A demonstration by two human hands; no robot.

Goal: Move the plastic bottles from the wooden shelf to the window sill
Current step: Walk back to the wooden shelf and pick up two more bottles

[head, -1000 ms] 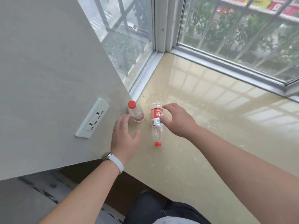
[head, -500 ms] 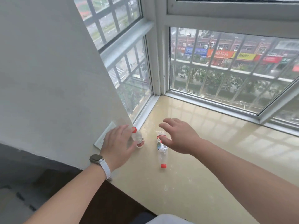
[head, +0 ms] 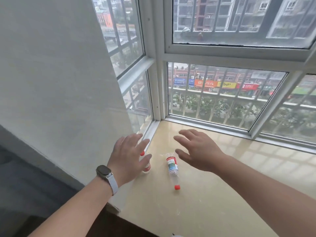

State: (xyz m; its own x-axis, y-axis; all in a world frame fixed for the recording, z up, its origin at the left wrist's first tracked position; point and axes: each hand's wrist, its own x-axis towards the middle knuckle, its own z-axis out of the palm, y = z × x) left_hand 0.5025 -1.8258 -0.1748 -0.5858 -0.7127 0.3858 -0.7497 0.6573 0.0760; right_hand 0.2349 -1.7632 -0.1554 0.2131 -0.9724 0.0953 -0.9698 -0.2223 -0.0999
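Two clear plastic bottles with red caps are on the glossy beige window sill [head: 222,194]. One bottle [head: 172,170] lies on its side, cap pointing toward me. The other bottle [head: 146,168] stands by the wall, mostly hidden behind my left hand [head: 128,159]. That hand, with a watch on its wrist, hovers over it with spread fingers and holds nothing. My right hand [head: 198,151] floats open just right of and above the lying bottle, apart from it. No wooden shelf is in view.
A grey-white wall [head: 59,91] rises at the left and meets the sill's left edge. Barred windows [head: 222,100] close off the back and the left corner. The sill stretches far to the right. A dark floor lies below at the lower left.
The view has tilted up, showing more window. Both hands have lifted off the bottles and opened wider. The bottles stay where they were on the sill.
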